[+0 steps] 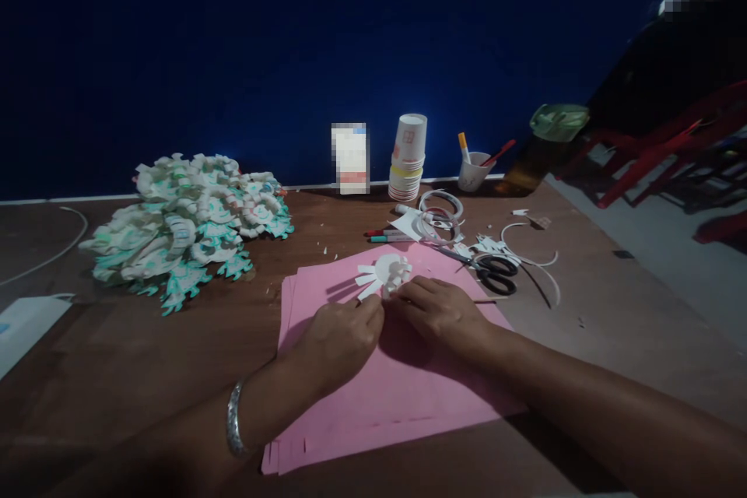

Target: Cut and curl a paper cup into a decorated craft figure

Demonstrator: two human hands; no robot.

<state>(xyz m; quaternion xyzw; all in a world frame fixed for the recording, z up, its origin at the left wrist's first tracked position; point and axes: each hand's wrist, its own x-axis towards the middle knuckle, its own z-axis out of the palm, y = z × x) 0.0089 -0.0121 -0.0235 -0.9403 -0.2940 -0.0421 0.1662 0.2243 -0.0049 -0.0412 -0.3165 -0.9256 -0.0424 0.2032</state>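
Observation:
A white paper cup cut into strips (386, 272) lies flattened on a stack of pink paper sheets (362, 397). My left hand (340, 338) is closed, its fingertips pinching the near edge of the cut cup. My right hand (442, 313) is closed too, fingers pressed on a strip at the cup's right side. A silver bracelet (234, 419) sits on my left wrist.
A heap of finished curled white-and-teal paper cup pieces (190, 229) lies at the left. Black-handled scissors (490, 272), markers (388, 236), cut cup rims (442, 204), a stack of paper cups (407, 158) and a cup holding pens (474, 170) stand behind. Red chairs (671, 144) at right.

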